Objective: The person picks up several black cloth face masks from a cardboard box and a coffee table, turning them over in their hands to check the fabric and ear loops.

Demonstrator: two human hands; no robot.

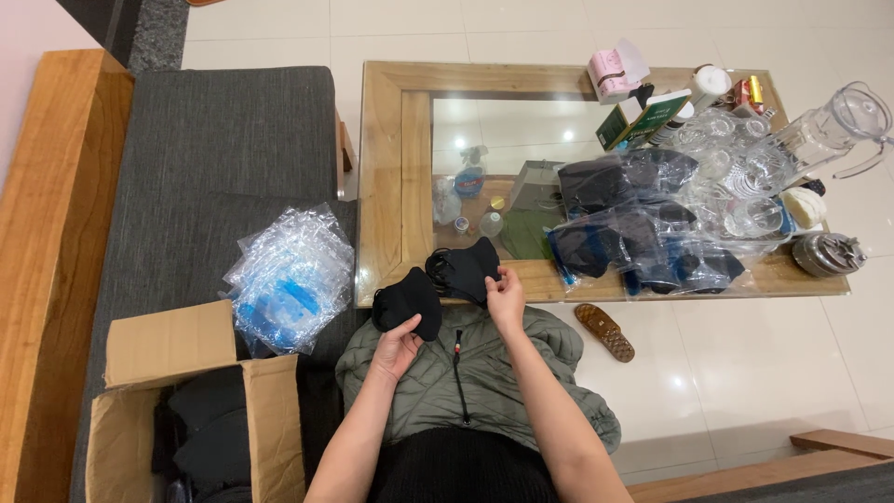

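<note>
Black fabric face masks fill both hands of a seated person, seen from the single head camera looking down over the lap.

The left hand [399,346] is closed around one black cloth mask [408,300], thumb on top, holding it above a grey-green quilted jacket [484,373] that lies across the knees. The right hand [506,296] pinches the edge of a second black mask [466,268], whose ear loops bunch at its upper left; this mask sits just over the near edge of a glass-topped wooden coffee table [396,177]. The two masks are close together, almost touching.

On the table's right half lie more black masks sealed in clear plastic bags [633,233], with glass tumblers [736,177] and a clear jug [829,126] beyond them toward the far right corner. On the grey sofa [223,158], to the person's left, rests a heap of empty clear bags [284,279], and nearer the camera an open cardboard box [200,410] holds dark fabric.

The step in hand looks like sorting unwrapped masks, perhaps pairing or folding them. The next move would seem to call for a steady hold on the thin ear loops so they do not tangle.
</note>
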